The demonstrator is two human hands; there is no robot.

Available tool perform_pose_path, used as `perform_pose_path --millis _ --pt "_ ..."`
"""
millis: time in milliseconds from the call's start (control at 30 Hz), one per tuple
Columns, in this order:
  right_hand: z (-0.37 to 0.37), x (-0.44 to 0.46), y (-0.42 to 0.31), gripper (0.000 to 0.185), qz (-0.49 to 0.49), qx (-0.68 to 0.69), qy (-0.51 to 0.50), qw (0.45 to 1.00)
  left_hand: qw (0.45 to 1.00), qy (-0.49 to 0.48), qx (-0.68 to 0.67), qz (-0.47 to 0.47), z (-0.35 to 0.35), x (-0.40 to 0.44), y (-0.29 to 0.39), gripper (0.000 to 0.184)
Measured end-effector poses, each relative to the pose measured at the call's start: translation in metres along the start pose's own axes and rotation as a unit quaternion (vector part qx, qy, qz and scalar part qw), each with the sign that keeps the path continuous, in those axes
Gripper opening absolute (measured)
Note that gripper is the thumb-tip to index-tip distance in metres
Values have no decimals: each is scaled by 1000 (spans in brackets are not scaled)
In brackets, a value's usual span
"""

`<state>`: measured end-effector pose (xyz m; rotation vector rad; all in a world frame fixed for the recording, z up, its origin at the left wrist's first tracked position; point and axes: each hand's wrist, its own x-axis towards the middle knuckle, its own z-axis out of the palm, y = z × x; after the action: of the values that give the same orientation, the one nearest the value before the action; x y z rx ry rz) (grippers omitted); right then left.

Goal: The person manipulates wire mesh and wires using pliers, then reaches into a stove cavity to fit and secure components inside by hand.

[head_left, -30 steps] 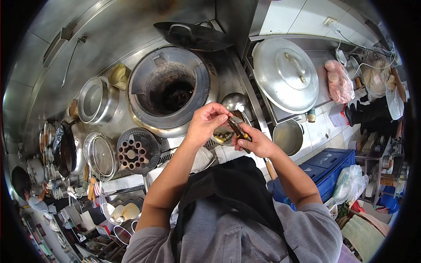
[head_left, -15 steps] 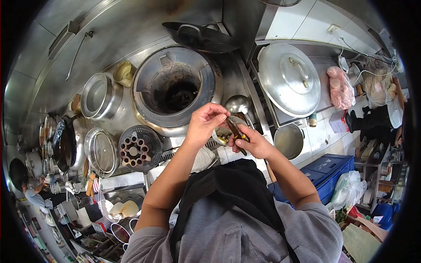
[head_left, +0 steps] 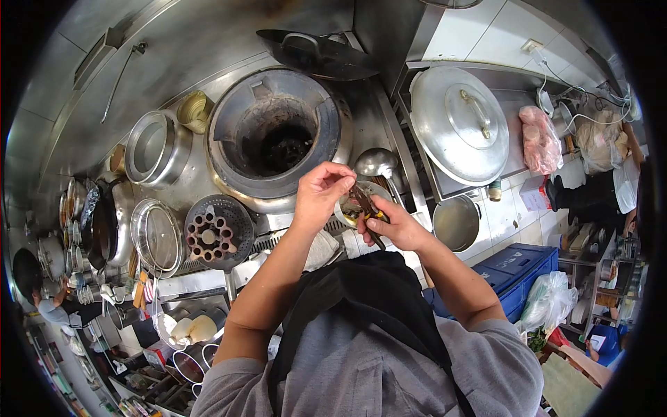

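My right hand [head_left: 397,224] is wrapped round dark pliers [head_left: 366,205] with yellow-marked handles, their jaws pointing up toward my other hand. The fingertips of my left hand [head_left: 325,194] are pinched together close to the jaws; what they hold is too small to make out. Beneath both hands is a bowl [head_left: 347,207], partly hidden, with small dark and yellowish pieces in it. A steel ladle [head_left: 376,162] lies just beyond the hands, beside the round wok burner [head_left: 226,166].
A large lidded pot [head_left: 445,132] stands at the right, with bagged pink meat [head_left: 540,142] beyond it. A perforated ladle [head_left: 240,215] holding a burner ring, strainers [head_left: 158,238] and pans are at the left. A blue crate [head_left: 511,274] is at lower right. Other people are at both edges.
The pliers have turned slightly in my right hand, with the handle end now lower. My left hand stays pinched near the jaws. A person in blue has come into view at lower right.
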<state>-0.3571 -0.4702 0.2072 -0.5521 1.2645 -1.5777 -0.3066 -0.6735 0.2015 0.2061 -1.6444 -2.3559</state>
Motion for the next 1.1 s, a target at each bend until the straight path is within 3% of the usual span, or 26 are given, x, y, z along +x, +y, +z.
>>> perform_pose_path --millis 167,233,333,400,500,667,733,867,1100 --pt "0 8 -1 42 16 21 -7 1000 998 47 7 49 0 4 -1 10" --pt "2 9 -3 44 21 21 -18 999 991 68 10 111 -9 10 -7 8" --pt "4 11 -6 45 37 32 -22 999 991 98 9 87 -19 14 -1 7" --pt "1 13 0 46 39 37 -33 998 994 76 29 76 -27 14 11 17" --pt "-1 13 2 47 48 32 -40 998 994 95 -46 -15 -33 10 25 40" --pt "0 15 2 50 52 20 -40 998 993 89 -49 -67 -40 -4 1 31" --pt "0 16 2 51 51 29 -38 998 993 32 -50 -102 -34 -11 -5 28" --pt "5 18 -1 51 49 42 -53 997 996 -2 -77 -51 -26 -13 -13 21" --pt "6 20 4 52 54 41 -52 996 995 45 -85 -7 -22 -12 -8 14"
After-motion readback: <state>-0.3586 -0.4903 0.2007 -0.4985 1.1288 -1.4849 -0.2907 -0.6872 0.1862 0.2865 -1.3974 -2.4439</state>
